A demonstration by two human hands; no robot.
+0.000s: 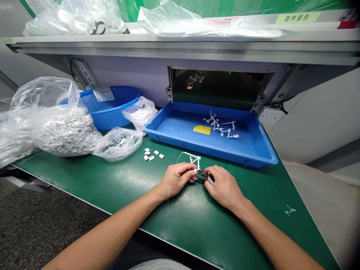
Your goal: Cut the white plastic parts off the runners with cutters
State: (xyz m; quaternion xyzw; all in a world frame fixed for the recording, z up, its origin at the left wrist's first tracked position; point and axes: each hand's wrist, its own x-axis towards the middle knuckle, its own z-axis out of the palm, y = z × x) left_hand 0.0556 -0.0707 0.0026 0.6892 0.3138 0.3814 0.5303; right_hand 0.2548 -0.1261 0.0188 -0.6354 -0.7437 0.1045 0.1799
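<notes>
My left hand [177,180] pinches a white moulded plastic sprue [195,162] low on its stem, and a thin white strand curves away from it over the mat. My right hand [225,187] grips small dark side cutters [203,173] with a white handle, and their jaws meet the sprue right beside my left fingers. Both hands rest just above the green bench mat [180,221]. Several small white plastic pieces [150,154] lie on the mat to the left of my hands.
A blue plastic tray [208,152] holds white sprues and a yellow note. Behind it is a lit machine opening [219,88]. To the left are a blue mesh basket [112,112] and plastic bags of white parts [67,131]. A grey shelf [180,45] runs overhead.
</notes>
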